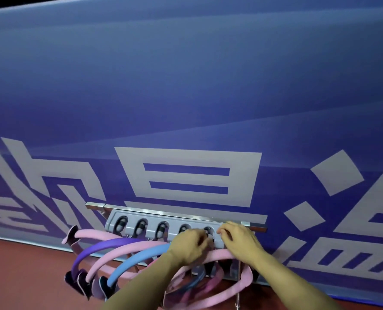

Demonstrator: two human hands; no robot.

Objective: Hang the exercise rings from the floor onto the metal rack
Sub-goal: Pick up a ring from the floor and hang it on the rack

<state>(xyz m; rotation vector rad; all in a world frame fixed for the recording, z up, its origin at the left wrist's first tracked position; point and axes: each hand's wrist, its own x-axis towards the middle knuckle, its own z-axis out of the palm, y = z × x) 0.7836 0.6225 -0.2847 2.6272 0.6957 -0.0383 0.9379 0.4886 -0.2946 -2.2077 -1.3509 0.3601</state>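
Note:
A grey metal rack point(152, 220) with a row of black clips is fixed low on the blue wall. Several exercise rings hang from it: a pink ring point(92, 233) at the far left, a purple ring point(96, 248), another pink one point(119, 251) and a blue ring point(137, 258). A further pink ring point(226, 291) hangs at the rack's right end, under my hands. My left hand point(189, 245) and my right hand point(239, 239) are at the rightmost clip point(208, 230), fingers curled. What they pinch is hidden.
The wall point(186, 86) is a blue banner with large grey characters. Red-brown floor point(25, 276) runs below it. Dark padded grips point(81, 285) on the hanging rings bunch at the lower left. A thin metal support point(238, 285) drops from the rack's right side.

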